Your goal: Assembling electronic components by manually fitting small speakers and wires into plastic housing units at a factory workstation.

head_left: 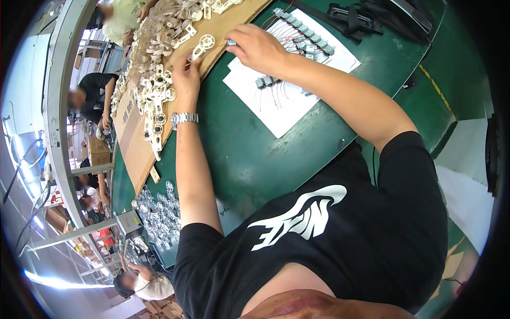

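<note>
My left hand, with a metal watch on its wrist, pinches a cream-white plastic arm with a spoked ring at one end. Close to that ring, my right hand grips a small silvery motor between thumb and fingers. Thin wires seem to run from the motor toward the plastic arm; the gap is too small to make out fully. Right of my hands, more small motors with thin wires lie in rows on white paper. A shorter row of motors sits nearer to me.
Many cream-white plastic parts are heaped on a cardboard sheet to the left. Clear plastic pieces lie on the green table beside my left forearm. A black strapped item is at the far right. Several people work beyond a metal frame.
</note>
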`<state>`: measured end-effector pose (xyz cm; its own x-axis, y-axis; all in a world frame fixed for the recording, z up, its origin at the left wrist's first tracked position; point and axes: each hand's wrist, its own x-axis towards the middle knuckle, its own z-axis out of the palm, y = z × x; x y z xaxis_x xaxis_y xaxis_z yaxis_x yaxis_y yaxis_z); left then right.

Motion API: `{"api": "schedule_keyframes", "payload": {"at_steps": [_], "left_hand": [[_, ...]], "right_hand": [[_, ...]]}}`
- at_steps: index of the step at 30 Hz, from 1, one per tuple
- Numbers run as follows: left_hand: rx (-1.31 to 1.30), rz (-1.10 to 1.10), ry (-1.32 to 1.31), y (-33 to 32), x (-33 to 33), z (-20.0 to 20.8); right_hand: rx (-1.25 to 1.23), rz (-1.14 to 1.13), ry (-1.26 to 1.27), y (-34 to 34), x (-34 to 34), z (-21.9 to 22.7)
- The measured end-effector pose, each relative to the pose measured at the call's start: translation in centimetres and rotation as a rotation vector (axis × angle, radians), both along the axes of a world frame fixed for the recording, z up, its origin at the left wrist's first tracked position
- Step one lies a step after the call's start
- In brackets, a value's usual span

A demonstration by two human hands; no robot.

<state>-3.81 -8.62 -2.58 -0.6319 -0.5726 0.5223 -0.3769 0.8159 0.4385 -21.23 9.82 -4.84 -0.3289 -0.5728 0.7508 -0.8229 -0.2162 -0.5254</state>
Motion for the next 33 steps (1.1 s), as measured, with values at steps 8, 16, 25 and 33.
{"api": "schedule_keyframes", "payload": {"at_steps": [8,16,25,33], "left_hand": [[-0.055,-0.061,0.044,2.9,2.4,-1.1],[-0.313,-0.182,0.024,3.8,2.4,-0.4],[-0.555,-0.177,0.012,6.3,1.4,0.8],[-0.524,-0.123,0.016,6.8,1.3,0.6]], "right_hand": [[0.060,-0.009,0.117,-0.3,0.2,-1.0],[0.113,0.084,0.120,-0.5,0.4,-0.8],[0.104,0.026,0.206,0.8,0.9,0.3],[0.032,0.028,0.200,0.3,1.1,0.1]]}}
